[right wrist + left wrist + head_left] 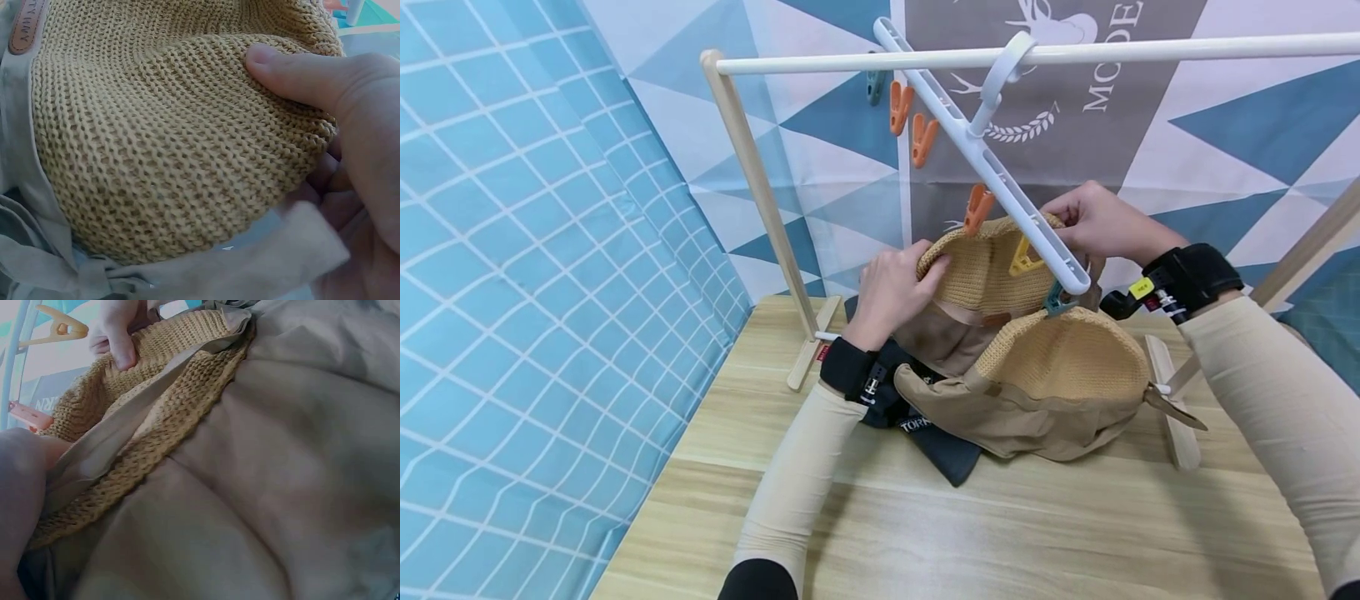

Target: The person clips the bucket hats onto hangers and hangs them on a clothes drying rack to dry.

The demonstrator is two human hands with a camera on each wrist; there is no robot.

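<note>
The knit-and-cloth hat (981, 275) was right of centre in the head view, its tan knit rising from a brown cloth brim. Both hands grasped the rear knit: the left hand (891, 292) pinched its left edge, and the right hand (1093, 218) gripped its upper right edge, thumb laid on the knit in the right wrist view. A leather label (28, 28) showed at upper left there.

Nearer the camera, a second knit-and-cloth section (1067, 358) sat below a teal clip (1057, 302) — whether it belonged to the same hat could not be told. A yellow clip (1022, 260) and an orange clip (977, 208) hung by the rear knit. They belonged to a pale clip hanger (955, 127), hooked over a white rail (850, 62) across the top of the frame.

Dark lettered fabric (943, 446) lay partly under the brim — on the wood-grain surface (925, 542). A blue grid-patterned cloth (512, 250) filled the left.
</note>
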